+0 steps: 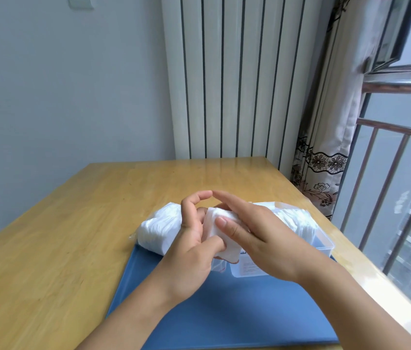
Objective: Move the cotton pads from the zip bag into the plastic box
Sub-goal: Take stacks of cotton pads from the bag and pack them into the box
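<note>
A clear zip bag (157, 229) stuffed with white cotton pads lies on the table to the left of my hands. A small stack of cotton pads (221, 232) is held between both hands above the blue mat. My left hand (194, 245) grips the stack from the left, thumb pressed on its lower edge. My right hand (255, 232) pinches the stack from the right with thumb on top. The clear plastic box (323, 245) sits at right, partly hidden by my right hand, with several white pads (297, 221) standing inside.
A blue mat (224, 311) covers the near part of the wooden table (60, 236). A white radiator stands behind the table, a patterned curtain and a railed window at right. The table's right edge runs close to the box.
</note>
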The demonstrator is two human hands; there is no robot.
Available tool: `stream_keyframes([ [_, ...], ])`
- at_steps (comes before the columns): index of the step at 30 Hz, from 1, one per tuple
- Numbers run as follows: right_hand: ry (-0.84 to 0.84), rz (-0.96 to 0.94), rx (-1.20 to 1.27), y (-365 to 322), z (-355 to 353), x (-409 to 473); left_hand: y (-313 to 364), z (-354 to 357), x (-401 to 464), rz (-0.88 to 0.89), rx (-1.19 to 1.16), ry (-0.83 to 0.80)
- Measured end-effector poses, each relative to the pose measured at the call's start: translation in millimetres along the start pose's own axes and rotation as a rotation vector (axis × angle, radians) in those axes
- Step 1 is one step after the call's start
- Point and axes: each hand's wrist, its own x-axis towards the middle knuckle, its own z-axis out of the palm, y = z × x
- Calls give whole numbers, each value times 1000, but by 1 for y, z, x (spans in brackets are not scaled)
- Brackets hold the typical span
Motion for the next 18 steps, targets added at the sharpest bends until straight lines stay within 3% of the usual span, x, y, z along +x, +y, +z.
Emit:
stream_keyframes([
  [9,-38,210,170,6,-43,-4,-2,13,-2,188,228,170],
  [12,156,340,171,15,-59,-6,-4,7,2,402,549,234],
  [15,398,593,156,27,-86,-16,-8,1,4,546,874,161],
  [18,275,777,148,35,-99,-27,-15,2,4,491,977,-15],
])
